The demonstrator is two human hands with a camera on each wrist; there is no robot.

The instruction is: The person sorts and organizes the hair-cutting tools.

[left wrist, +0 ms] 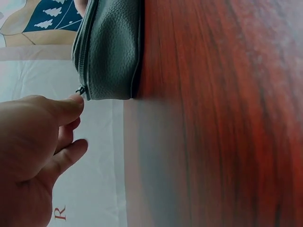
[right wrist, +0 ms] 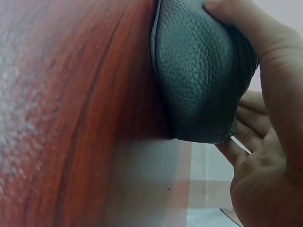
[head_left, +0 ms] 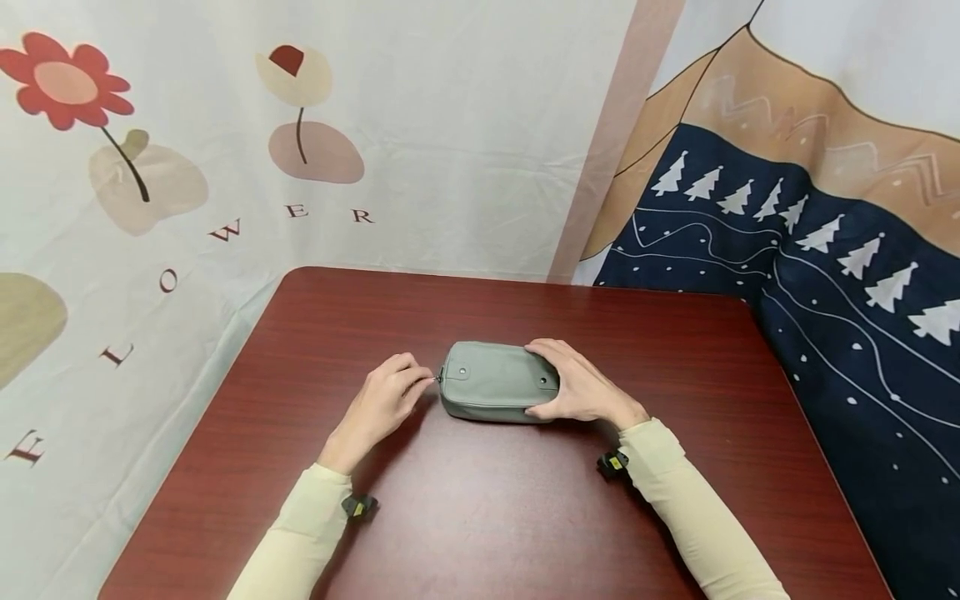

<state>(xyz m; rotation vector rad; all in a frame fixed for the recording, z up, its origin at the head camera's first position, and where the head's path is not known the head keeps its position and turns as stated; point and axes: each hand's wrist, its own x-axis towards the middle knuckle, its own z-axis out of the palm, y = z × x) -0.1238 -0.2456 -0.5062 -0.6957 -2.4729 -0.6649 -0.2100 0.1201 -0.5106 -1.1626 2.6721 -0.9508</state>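
A grey-green zippered pouch (head_left: 495,375) of pebbled leather lies on the table, two small metal studs on its top face. My left hand (head_left: 386,396) is at its left end and pinches the zipper pull (left wrist: 81,90) between thumb and finger. In the left wrist view the zipper (left wrist: 83,47) runs along the pouch's upper edge and looks closed where it shows. Around the pouch's right end my right hand (head_left: 581,383) grips, thumb on the near side and fingers on the far side. The right wrist view shows the pouch's end (right wrist: 196,80) close up.
The reddish-brown wooden table (head_left: 525,517) has rounded far corners. Behind it hangs a pale curtain (head_left: 450,125) with flower prints, and on the right a dark blue cloth (head_left: 825,333) with white trees. Small dark devices (head_left: 360,506) sit at both wrists.
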